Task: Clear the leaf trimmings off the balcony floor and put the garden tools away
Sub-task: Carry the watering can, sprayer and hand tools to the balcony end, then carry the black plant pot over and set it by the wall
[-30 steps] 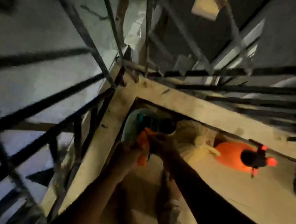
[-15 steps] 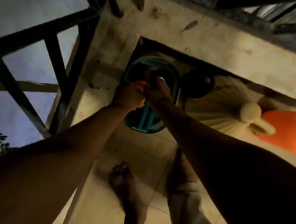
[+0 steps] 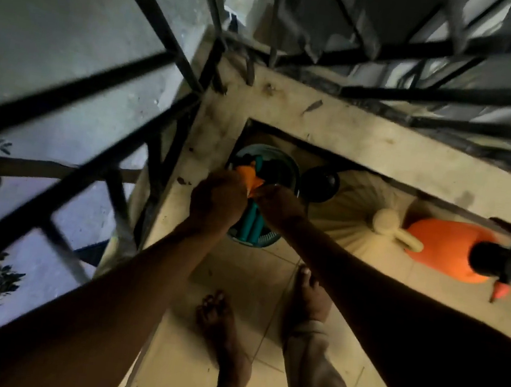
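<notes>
A teal basket (image 3: pixel 289 172) stands on the tiled floor in the corner of the balcony, under the ledge. Teal-handled garden tools (image 3: pixel 252 225) lie inside it. My left hand (image 3: pixel 217 201) and my right hand (image 3: pixel 278 204) meet just above the basket. Both are closed on an orange piece (image 3: pixel 248 176), a glove or cloth by its look, which I cannot tell apart for certain in the dim light. No leaf trimmings show on the floor in view.
A dark round pot (image 3: pixel 320 182) sits right of the basket, then a cream ribbed watering can (image 3: pixel 363 204) and an orange pressure sprayer (image 3: pixel 448 248). A concrete ledge (image 3: pixel 369 136) with black metal railing (image 3: pixel 154 60) bounds the corner. My bare feet (image 3: pixel 223 328) stand on the tiles.
The camera has pulled back and tilted up, so more railing shows. My hands have stayed together over the basket, still closed on the orange piece.
</notes>
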`<state>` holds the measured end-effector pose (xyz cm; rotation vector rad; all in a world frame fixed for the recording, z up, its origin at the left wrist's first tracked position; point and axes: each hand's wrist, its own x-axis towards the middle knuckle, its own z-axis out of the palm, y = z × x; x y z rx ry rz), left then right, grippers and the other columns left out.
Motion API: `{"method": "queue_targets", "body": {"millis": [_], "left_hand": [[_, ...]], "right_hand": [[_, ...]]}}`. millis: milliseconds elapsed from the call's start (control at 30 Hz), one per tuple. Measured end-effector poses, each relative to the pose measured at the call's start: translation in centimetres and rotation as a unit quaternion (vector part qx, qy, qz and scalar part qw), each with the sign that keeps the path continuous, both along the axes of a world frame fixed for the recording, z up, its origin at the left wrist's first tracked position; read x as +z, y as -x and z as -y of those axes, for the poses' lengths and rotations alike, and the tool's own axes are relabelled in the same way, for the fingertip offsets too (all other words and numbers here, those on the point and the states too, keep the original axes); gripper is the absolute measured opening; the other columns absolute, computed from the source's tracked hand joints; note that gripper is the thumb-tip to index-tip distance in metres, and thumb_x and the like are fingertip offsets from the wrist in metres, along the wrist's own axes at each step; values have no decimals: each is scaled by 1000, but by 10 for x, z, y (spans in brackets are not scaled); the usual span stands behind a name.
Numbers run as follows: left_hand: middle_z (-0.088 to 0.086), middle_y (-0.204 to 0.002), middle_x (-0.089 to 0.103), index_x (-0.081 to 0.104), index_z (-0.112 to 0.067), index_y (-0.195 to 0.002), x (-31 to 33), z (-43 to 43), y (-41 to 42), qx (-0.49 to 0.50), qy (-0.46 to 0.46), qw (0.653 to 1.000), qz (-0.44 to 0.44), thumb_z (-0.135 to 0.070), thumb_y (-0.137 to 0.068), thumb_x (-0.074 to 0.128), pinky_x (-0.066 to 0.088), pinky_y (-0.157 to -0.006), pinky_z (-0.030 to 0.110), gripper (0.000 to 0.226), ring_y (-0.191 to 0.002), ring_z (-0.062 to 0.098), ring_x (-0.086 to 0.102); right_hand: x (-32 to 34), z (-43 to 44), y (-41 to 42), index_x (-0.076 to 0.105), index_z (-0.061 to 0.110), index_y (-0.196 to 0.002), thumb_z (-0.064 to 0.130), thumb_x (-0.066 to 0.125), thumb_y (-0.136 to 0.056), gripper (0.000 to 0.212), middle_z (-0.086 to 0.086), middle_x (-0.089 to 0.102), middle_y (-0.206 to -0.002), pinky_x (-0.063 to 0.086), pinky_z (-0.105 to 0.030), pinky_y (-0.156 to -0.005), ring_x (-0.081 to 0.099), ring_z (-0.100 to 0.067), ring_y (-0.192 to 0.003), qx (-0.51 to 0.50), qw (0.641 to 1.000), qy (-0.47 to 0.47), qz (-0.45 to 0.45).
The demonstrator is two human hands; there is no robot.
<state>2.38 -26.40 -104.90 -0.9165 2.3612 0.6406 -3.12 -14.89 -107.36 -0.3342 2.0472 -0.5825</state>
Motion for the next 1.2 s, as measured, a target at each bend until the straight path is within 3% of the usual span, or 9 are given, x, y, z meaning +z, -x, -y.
{"method": "queue_targets", "body": {"millis": [233,333,433,533,700,800,933,1100,1200], "left_hand": [[13,-96,70,71,-13,-91,217,1,-46,100,-99,988,-65,-32,-104,51,43,-70,34,30,-97,37,67],[15,-88,66,67,-14,-78,314,0,-67,131,-119,979,-104,-26,-103,54,44,-70,35,31,-95,36,68],[14,-106,76,77,-9,-105,398,-6,-85,156,-126,969,-143,-43,-96,53,55,-83,36,43,-105,30,70],[15,-116,74,75,-6,-116,463,-12,-104,186,-111,964,-155,-49,-93,52,53,-92,36,54,-110,28,68],[16,-136,65,69,-8,-130,528,-44,-146,227,-65,961,-146,-47,-93,46,44,-107,37,59,-129,30,59],[15,-125,69,73,-9,-120,568,-68,-164,274,-49,949,-145,-34,-100,51,43,-90,30,39,-117,30,63],[16,-95,74,73,-12,-84,606,-93,-195,377,-53,904,-196,-32,-82,45,53,-80,41,35,-94,36,68],[18,-100,74,72,-9,-91,640,-133,-262,484,33,847,-217,-23,-95,56,40,-68,33,22,-97,37,68],[15,-106,75,74,-11,-107,653,-166,-313,575,73,788,-205,-25,-99,58,52,-78,35,22,-102,35,68]], "right_hand": [[236,5,-4,64,5,-129,21,50,-105,32,-14,65,-127,38,-20,-81,60,-30,-119,-13,1000,15,18],[316,10,-11,68,8,-124,23,52,-103,30,-12,67,-125,48,-32,-96,62,-28,-117,41,999,24,-13],[391,15,-16,74,7,-95,23,53,-104,27,-8,71,-91,55,-36,-84,65,-16,-83,28,997,66,-25],[453,19,-20,74,13,-111,25,47,-106,30,-4,70,-111,50,-32,-90,58,-9,-93,118,988,86,-55],[541,10,-34,71,15,-123,30,51,-105,30,-9,67,-127,47,-42,-102,61,-27,-119,207,966,127,-85],[595,8,-55,73,7,-116,25,59,-101,27,-12,71,-120,48,-37,-102,64,-26,-115,208,960,174,-66],[639,16,-93,74,12,-114,21,61,-100,22,-6,72,-119,50,-36,-100,64,-22,-114,299,932,201,-35],[670,19,-161,75,12,-111,20,63,-98,20,-1,73,-113,50,-26,-88,65,-16,-104,432,872,231,-23],[684,12,-215,76,21,-103,24,65,-95,14,0,75,-107,54,-31,-90,68,-18,-101,502,832,235,-11]]}}
